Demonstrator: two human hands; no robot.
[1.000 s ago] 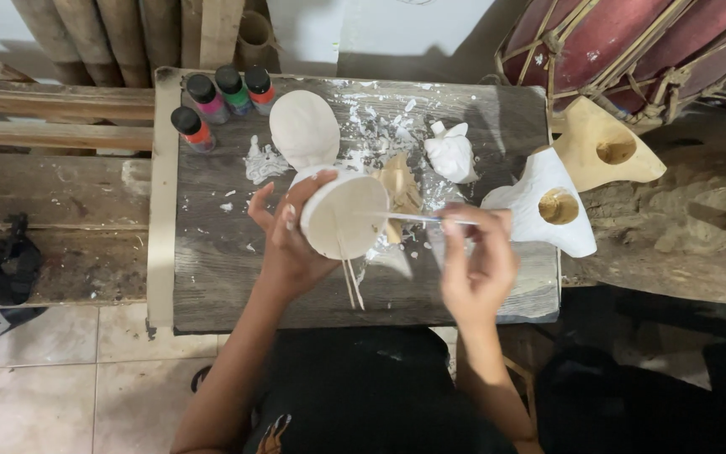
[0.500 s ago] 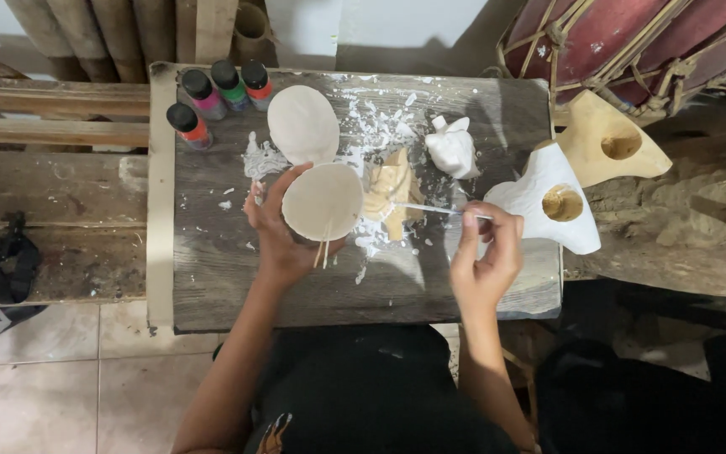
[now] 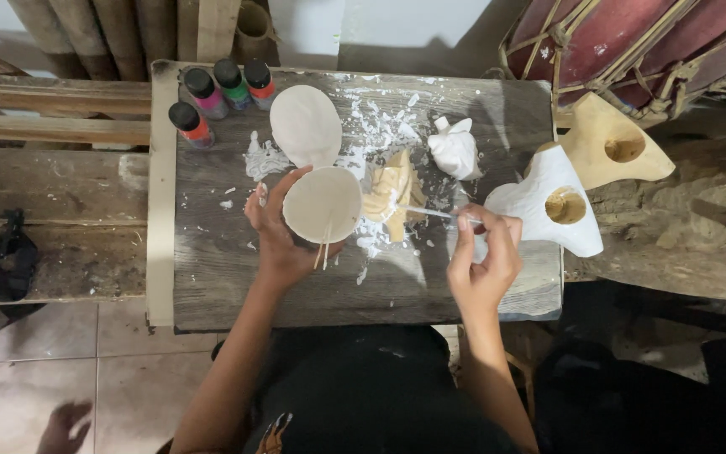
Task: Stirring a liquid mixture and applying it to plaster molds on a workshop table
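1. The left hand (image 3: 279, 235) grasps a round white disc (image 3: 323, 204), fingers curled under it and the thumb up along its left edge.
2. Two thin sticks (image 3: 323, 252) poke out from the disc's lower edge, just past the palm side of the left fingers.
3. The right hand (image 3: 482, 261) pinches a thin brush (image 3: 426, 212) between thumb and fingertips, the other fingers folded in.
4. The brush runs leftward from the right fingertips, its tip lying on a tan wooden piece (image 3: 388, 192) smeared with white paint.
5. That tan piece lies between the two hands, just right of the disc and touching splashes of white paint on the board (image 3: 212, 277).
6. A second white oval (image 3: 305, 124) lies flat on the board just beyond the left fingertips, its lower edge close to the held disc.
7. A small white lump (image 3: 455, 148) sits beyond the right fingertips, apart from them.
8. A white painted mask (image 3: 552, 210) with a round hole lies just right of the right fingers; an unpainted tan mask (image 3: 611, 147) lies beyond it.
9. Four paint bottles (image 3: 220, 97) with dark caps stand at the far left corner of the board, well apart from the left fingers.
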